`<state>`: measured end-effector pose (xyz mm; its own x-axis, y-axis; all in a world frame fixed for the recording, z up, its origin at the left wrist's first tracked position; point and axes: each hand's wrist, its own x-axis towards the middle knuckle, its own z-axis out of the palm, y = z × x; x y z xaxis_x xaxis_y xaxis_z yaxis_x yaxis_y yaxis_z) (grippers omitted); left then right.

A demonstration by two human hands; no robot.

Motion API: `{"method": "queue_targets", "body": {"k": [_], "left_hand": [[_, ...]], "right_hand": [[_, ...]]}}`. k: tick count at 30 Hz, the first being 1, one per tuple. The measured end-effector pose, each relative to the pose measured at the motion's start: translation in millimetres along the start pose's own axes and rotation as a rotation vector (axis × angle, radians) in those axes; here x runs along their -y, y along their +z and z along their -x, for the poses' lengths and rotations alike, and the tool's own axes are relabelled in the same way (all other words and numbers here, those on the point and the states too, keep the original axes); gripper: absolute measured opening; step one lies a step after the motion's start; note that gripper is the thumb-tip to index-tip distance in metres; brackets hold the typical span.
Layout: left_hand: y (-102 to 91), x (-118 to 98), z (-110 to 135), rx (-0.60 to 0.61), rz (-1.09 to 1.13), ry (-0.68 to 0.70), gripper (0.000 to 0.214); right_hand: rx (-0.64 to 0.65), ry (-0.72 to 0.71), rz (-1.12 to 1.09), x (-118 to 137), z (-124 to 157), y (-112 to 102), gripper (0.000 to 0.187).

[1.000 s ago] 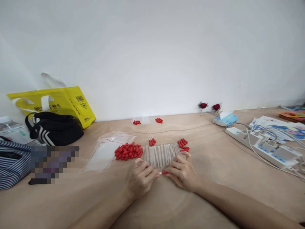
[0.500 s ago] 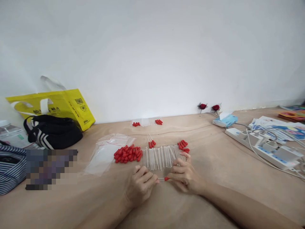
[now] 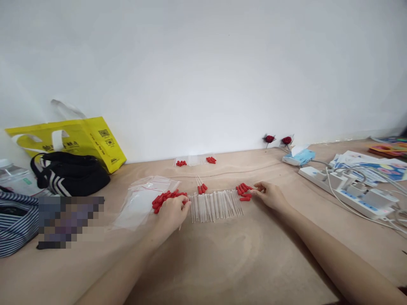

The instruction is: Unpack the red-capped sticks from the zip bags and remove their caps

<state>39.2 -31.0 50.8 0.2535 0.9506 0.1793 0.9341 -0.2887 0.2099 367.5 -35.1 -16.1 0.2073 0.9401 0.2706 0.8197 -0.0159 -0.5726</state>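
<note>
Over the left pile of red capsule-shaped caps [image 3: 160,200], my left hand [image 3: 173,210] is closed, and a thin white stick [image 3: 179,227] pokes out beneath its fingers. Whether it also grips a cap is hidden. My right hand [image 3: 270,195] reaches to the smaller group of red caps [image 3: 244,187] on the right, thumb and fingertips pinched at the end of one cap. Between the hands lies a row of clear, thin tubes or sticks [image 3: 216,206], side by side. Just behind them rest a few white sticks with red ends [image 3: 202,187].
Clear zip bags [image 3: 135,207] lie left of the caps. Farther back, another bag [image 3: 195,160] has red caps on it. A yellow bag [image 3: 95,144] and black pouch [image 3: 76,173] stand left. On the right are a tissue pack [image 3: 299,157], a cabled power strip [image 3: 343,192] and papers [image 3: 365,165].
My hands have parted from the stick and red piece held together in front of the row. The left moved up-left onto the cap pile; the right moved up-right to the small group.
</note>
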Motion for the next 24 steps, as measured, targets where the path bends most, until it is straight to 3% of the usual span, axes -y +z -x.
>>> {"method": "queue_targets", "body": {"k": [7, 15, 18, 22, 24], "left_hand": [[11.9, -4.6, -15.7, 0.021, 0.056, -0.018, 0.017], [21.8, -8.0, -23.4, -0.01, 0.019, -0.034, 0.023], [24.1, -8.3, -25.9, -0.032, -0.002, -0.035, 0.024], [28.5, -6.7, -24.9, -0.058, -0.004, -0.015, 0.028], [32.4, -3.0, -19.4, -0.083, 0.014, 0.011, 0.031]], "right_hand": [[0.099, -0.003, 0.02, 3.8, 3.2, -2.2, 0.031], [-0.033, -0.019, 0.143, 10.7, 7.3, 2.6, 0.029], [-0.08, -0.158, 0.115, 20.3, 13.3, 2.9, 0.028], [-0.038, -0.426, 0.005, 39.0, 27.6, 7.3, 0.021], [-0.042, -0.473, -0.001, 47.6, 33.8, 12.2, 0.019]]}}
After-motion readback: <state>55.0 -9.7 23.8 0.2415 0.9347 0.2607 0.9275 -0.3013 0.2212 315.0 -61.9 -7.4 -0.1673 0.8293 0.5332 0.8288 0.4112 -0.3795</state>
